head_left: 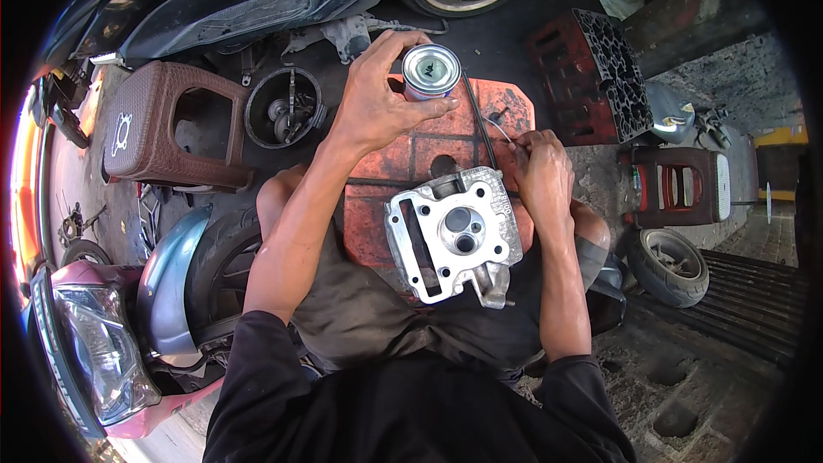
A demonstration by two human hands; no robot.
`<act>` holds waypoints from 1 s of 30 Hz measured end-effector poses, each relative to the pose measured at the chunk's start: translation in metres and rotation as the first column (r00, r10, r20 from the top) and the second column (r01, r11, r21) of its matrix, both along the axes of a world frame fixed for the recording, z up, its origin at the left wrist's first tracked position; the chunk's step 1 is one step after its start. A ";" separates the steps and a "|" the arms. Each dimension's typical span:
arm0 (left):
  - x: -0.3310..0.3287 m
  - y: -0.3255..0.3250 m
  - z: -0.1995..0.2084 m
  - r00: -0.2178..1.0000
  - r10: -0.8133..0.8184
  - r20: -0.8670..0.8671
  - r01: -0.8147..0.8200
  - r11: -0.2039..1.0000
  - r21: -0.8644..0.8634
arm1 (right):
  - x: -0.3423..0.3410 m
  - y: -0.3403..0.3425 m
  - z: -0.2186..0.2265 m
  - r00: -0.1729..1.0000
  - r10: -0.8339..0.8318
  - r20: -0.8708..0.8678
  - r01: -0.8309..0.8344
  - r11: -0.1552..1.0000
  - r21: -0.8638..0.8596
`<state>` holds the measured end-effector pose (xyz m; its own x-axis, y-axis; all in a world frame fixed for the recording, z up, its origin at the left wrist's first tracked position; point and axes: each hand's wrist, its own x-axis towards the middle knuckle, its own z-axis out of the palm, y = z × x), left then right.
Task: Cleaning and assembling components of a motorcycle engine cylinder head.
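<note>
My left hand [377, 99] is wrapped round a small round metal tin [431, 71] with a silver rim and a mark on its lid. It holds the tin above the far edge of a worn orange plastic stool [437, 144]. Between my knees, a silver engine cylinder head [467, 231] rests with its flat face up, showing two round valve openings. My right hand [544, 173] is closed at the stool's right side, pinching a thin silvery rod [500, 129]. A long dark rod [482, 124] lies on the stool beside it.
To the left stand a brown plastic stool [176, 124] and a black bucket [285, 108] with metal parts. A red-and-black crate [591, 77], a dark red stool [681, 187] and a loose wheel [669, 267] are on the right. Motorcycle parts surround the left and far sides.
</note>
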<state>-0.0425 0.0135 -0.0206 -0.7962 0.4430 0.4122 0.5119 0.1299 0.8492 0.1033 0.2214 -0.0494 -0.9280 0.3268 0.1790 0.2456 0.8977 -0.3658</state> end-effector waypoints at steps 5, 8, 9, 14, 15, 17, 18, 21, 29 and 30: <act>-0.002 -0.003 -0.002 0.998 -0.013 -0.057 0.011 0.999 -0.033 | 0.014 0.004 0.009 0.998 -0.038 0.058 0.039 0.999 -0.007; -0.001 -0.003 0.000 0.998 -0.004 -0.061 0.002 0.999 -0.034 | 0.022 0.010 0.013 0.993 -0.046 0.109 0.049 0.999 -0.024; -0.002 -0.004 0.000 0.998 0.000 -0.064 -0.002 0.999 -0.033 | 0.023 0.014 0.015 0.994 0.011 0.108 0.000 0.995 -0.103; -0.002 -0.003 -0.006 0.999 -0.038 -0.008 0.038 0.999 0.022 | 0.037 0.000 0.063 0.998 -0.047 -0.043 0.028 0.927 -0.373; -0.001 0.000 -0.004 0.998 -0.063 -0.002 0.063 0.997 0.049 | 0.042 -0.002 0.073 0.994 -0.036 -0.105 -0.001 0.944 -0.329; 0.000 -0.002 -0.004 0.997 -0.062 -0.038 0.063 0.998 0.012 | 0.038 -0.013 0.099 0.994 0.044 -0.096 -0.072 0.949 -0.307; 0.000 -0.003 -0.004 0.995 -0.069 -0.075 0.068 0.998 -0.014 | 0.037 -0.020 0.111 0.990 0.117 -0.084 -0.136 0.952 -0.275; 0.000 0.002 -0.006 0.988 -0.140 -0.058 0.143 0.988 0.059 | 0.023 -0.023 0.130 0.971 0.227 -0.076 -0.237 0.956 -0.175; 0.007 0.005 -0.002 0.988 -0.154 0.014 0.153 0.985 0.085 | 0.000 -0.024 0.152 0.938 0.342 0.054 -0.346 0.926 0.153; 0.007 0.004 -0.001 0.987 -0.159 0.032 0.156 0.985 0.080 | -0.001 -0.025 0.154 0.935 0.352 0.040 -0.353 0.920 0.171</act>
<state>-0.0355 0.0172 -0.0215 -0.7350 0.5319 0.4205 0.4877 -0.0162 0.8729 0.1025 0.1961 0.1041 -0.9791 -0.0572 0.1954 -0.0963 0.9757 -0.1969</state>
